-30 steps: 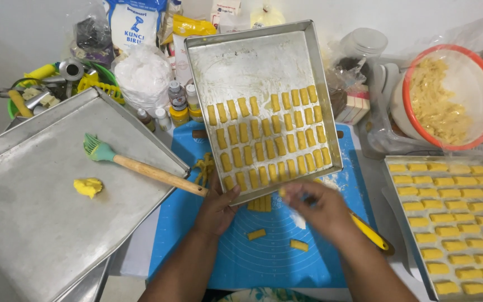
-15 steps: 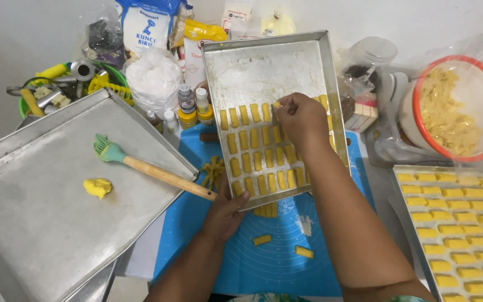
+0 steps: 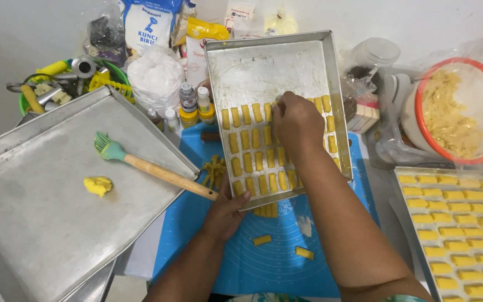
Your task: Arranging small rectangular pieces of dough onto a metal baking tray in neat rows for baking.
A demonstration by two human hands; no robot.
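Observation:
A metal baking tray [image 3: 264, 67] stands tilted over the blue mat [image 3: 252, 263], with rows of yellow dough sticks [image 3: 247, 162] on its lower half. My left hand [image 3: 227, 212] grips the tray's near edge from below. My right hand [image 3: 296, 122] reaches over the sticks, its fingertips pinched at the top row; a small dough piece may be between them, but the fingers hide it. Two loose dough pieces [image 3: 262, 240] lie on the mat close to my left wrist.
A big empty tray [image 3: 34, 223] at left carries a green-bristled brush with a wooden handle [image 3: 157, 174] and a yellow butter lump [image 3: 97, 185]. A filled tray of dough sticks [image 3: 459, 223] sits at right. A red-rimmed bowl of shredded cheese [image 3: 454, 112], small bottles [image 3: 188, 106] and bags stand behind.
My right hand rose from the mat up onto the tray and now rests at the top row of sticks. My left hand stays at the tray's near edge.

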